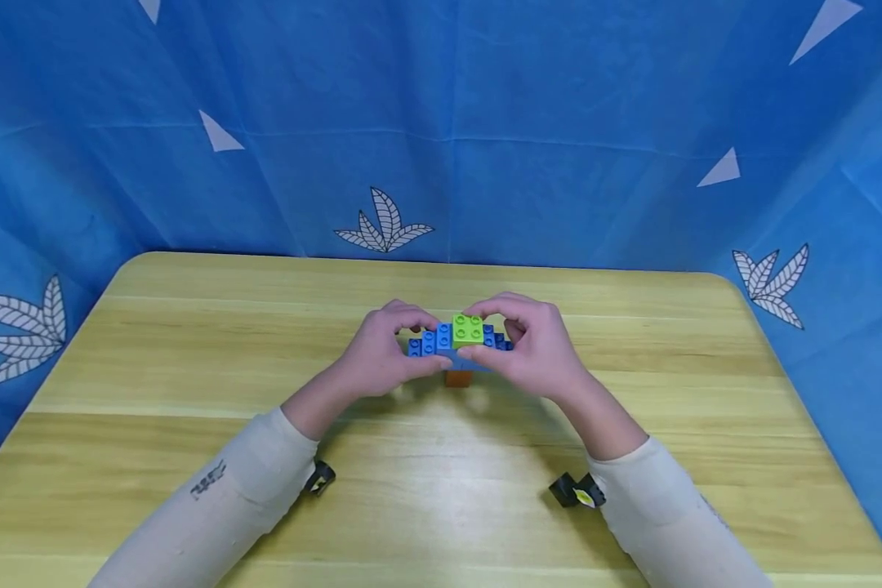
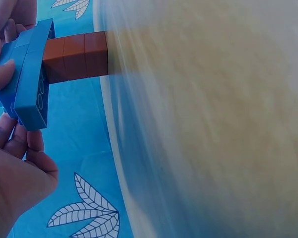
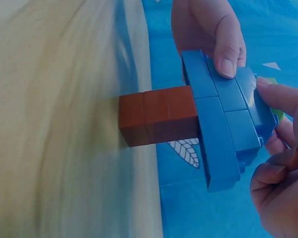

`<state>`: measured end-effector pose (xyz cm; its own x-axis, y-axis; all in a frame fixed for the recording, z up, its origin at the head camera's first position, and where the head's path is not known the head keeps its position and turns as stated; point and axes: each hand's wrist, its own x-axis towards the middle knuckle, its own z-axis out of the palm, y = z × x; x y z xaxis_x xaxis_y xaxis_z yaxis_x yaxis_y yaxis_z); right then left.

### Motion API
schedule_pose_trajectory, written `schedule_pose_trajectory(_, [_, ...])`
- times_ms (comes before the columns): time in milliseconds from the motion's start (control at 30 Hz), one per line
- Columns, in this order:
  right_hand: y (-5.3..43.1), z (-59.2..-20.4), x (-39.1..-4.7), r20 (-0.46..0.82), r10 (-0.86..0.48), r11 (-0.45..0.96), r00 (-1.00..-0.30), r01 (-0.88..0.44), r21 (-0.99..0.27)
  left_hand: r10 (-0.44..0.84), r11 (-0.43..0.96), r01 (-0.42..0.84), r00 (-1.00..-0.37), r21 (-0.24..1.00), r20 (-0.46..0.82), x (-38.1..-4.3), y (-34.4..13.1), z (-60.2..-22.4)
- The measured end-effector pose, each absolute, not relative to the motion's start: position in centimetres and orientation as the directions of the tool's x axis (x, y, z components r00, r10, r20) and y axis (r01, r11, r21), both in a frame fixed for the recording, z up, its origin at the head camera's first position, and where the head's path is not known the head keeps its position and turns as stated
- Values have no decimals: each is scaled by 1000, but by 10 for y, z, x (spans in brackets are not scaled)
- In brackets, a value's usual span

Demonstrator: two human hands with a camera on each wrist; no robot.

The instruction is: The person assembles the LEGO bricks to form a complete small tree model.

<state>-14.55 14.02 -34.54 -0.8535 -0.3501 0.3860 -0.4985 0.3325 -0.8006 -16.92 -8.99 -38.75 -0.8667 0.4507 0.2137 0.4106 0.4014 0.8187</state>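
A tree-like build of toy bricks stands on the table. Its trunk is a stack of orange-brown bricks (image 3: pixel 159 116), and stepped blue bricks (image 3: pixel 216 131) widen out above it. On top is a lime-green brick (image 1: pixel 467 329) with studs facing up. My left hand (image 1: pixel 378 351) holds the blue bricks on their left side, thumb in front and fingers behind. My right hand (image 1: pixel 536 347) pinches the green brick between thumb and index finger, its other fingers curled behind. Whether the green brick is fully seated is hidden.
The wooden table (image 1: pixel 191 392) has rounded far corners. A blue cloth (image 1: pixel 441 90) with white leaf and triangle prints hangs behind and at both sides. Small black devices (image 1: pixel 319 478) sit at the sleeve cuffs.
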Motion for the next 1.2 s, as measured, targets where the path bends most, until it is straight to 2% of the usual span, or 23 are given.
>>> schedule_pose_trajectory(100, [140,-336,-139,383,-343,324,-858,-491,-809,449,411,409,-868,814,210,-169,-89,-387])
schedule_pose_trajectory(333, [155,-342,-133,332,-284,316,-899,-415,-853,426,441,363,-890,821,164,-165,-92,-384])
schedule_pose_trajectory(667, [193,-392,-138,205,-220,412,-954,-281,-867,397,499,317,-911,807,112,-161,-113,-387])
schedule_pose_trajectory(933, [199,-406,-136,181,-201,417,-963,-251,-873,393,529,315,-914,788,102,-159,-120,-388])
schedule_pose_trajectory(1200, [195,-411,-135,181,-179,375,-967,-238,-896,355,485,274,-930,830,99,-157,-118,-393])
